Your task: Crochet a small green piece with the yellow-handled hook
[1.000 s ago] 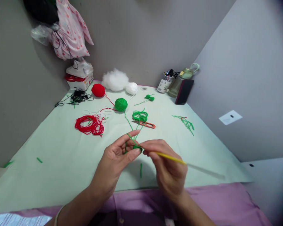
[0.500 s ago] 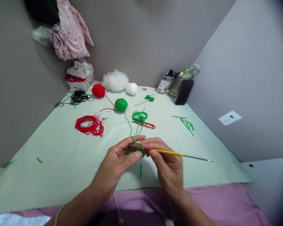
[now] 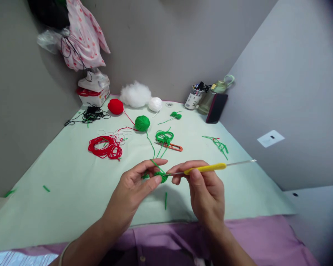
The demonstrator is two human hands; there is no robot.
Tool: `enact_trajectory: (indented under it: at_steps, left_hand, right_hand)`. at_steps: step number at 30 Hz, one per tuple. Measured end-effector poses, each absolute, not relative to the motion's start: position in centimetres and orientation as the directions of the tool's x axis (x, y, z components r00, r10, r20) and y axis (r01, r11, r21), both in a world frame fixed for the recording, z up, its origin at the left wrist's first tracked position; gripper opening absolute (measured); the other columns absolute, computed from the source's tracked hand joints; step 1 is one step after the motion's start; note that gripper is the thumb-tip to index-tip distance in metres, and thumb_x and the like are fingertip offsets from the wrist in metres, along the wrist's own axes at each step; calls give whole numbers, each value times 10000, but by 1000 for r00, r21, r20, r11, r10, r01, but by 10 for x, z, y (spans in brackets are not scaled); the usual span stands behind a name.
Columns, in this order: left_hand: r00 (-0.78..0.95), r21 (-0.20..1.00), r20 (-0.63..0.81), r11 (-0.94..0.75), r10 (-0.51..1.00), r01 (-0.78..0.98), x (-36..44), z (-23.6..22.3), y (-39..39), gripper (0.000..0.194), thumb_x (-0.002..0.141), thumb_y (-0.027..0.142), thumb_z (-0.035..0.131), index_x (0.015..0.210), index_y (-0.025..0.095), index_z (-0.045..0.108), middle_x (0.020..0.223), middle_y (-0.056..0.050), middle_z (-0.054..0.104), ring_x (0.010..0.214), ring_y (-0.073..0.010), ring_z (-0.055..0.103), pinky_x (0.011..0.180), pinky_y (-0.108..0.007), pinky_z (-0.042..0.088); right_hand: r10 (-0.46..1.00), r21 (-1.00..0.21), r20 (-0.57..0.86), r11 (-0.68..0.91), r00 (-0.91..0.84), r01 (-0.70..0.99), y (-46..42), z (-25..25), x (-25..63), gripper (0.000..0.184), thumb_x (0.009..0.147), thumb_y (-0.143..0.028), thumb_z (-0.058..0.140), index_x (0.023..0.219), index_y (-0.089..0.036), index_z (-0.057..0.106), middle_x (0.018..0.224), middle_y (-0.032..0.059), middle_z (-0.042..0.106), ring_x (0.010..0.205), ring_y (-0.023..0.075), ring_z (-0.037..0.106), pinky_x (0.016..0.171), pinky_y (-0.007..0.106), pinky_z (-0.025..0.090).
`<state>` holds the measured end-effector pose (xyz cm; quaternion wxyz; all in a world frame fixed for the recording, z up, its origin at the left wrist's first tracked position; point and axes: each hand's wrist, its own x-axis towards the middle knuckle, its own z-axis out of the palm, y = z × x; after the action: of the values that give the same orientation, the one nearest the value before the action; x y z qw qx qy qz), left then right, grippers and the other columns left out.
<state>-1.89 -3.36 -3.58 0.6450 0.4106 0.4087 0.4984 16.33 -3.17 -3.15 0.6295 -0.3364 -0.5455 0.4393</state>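
Observation:
My left hand (image 3: 135, 186) pinches a small green crochet piece (image 3: 161, 177) between thumb and fingers. Over its raised index finger runs a strand of green yarn, which leads back toward the green yarn ball (image 3: 142, 123). My right hand (image 3: 205, 184) is closed around the yellow handle of a double-ended crochet hook (image 3: 208, 168). The hook's left tip meets the crochet piece at its right edge; the other metal end points right, in the air. Part of the piece is hidden behind my left thumb.
Beyond my hands lie an orange cutter (image 3: 172, 146), a green yarn bundle (image 3: 164, 137) and a red yarn coil (image 3: 105, 147). Farther back are a red yarn ball (image 3: 115, 106), white stuffing (image 3: 135, 95), a bottle (image 3: 207, 101) and a phone (image 3: 217, 108). Green scraps (image 3: 219, 145) lie right.
My right hand has moved right, drawing the hook outward, and its free end has tilted up. My left hand has shifted slightly left with the crochet piece, leaving a gap between the hands.

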Motion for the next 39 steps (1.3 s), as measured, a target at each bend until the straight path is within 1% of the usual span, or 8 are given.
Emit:
enact_trajectory:
  at_steps: [9,14,19,23,27,33,36,39]
  left_hand:
    - [95,987,-1,17,995,-160,-19,-33,-33,239,910,279,820,1128,360,877,924,7,685,941,-189,611,950,-310,457]
    - [7,989,4,-3,1000,-147,-12,-31,-36,320,859,202,849,1147,341,875,875,15,675,884,-172,592,923,-291,467]
    - [174,831,-217,275,961,-484,-6,-27,-34,536,761,356,971,1276,309,833,794,31,609,762,-127,528,773,-238,464]
    - [264,704,-297,398,917,-589,-11,-25,-28,506,739,341,984,1221,247,859,680,52,506,639,-86,395,656,-190,389]
    - [223,767,-244,328,944,-551,-13,-24,-28,425,759,320,966,1172,278,875,834,5,640,782,-117,531,790,-220,448]
    - [156,829,-179,234,972,-507,-4,-26,-33,386,784,305,964,1160,305,878,880,6,689,840,-137,584,834,-254,474]
    - [197,762,-246,315,949,-566,-2,-26,-32,461,746,334,991,1188,281,870,850,11,683,770,-117,557,781,-243,462]
    - [303,656,-328,447,895,-608,-6,-26,-27,444,727,348,992,1136,216,883,821,-3,672,732,-109,542,775,-243,462]
  right_hand:
    - [821,-810,565,572,-88,131,-37,-31,168,246,1113,-179,534,1157,-260,762,1028,31,809,816,136,740,776,286,627]
    - [621,-506,742,766,-253,397,-38,-33,167,263,1082,-130,524,1236,-222,717,1064,88,828,932,198,790,814,327,663]
    - [506,-228,779,778,-369,586,-37,-40,167,293,1059,-133,585,1264,-246,762,1127,104,818,1000,220,798,822,320,673]
    - [642,-576,758,742,-116,343,-36,-38,168,299,1069,-117,567,1245,-250,769,1014,73,802,876,196,757,746,332,648]
    - [838,-838,545,545,14,-5,-32,-34,164,239,1089,-194,587,1087,-273,813,964,49,787,795,171,699,690,319,600]
    - [787,-769,611,616,-87,172,-35,-37,162,299,1056,-152,636,1226,-330,807,1011,48,815,842,191,747,721,333,631]
    - [718,-614,678,672,-159,414,-42,-39,165,404,987,-100,712,1291,-350,802,1122,70,823,962,234,778,779,359,649]
    - [697,-616,705,693,-129,376,-42,-37,168,396,992,-94,695,1279,-343,807,1099,71,830,937,235,775,766,367,651]
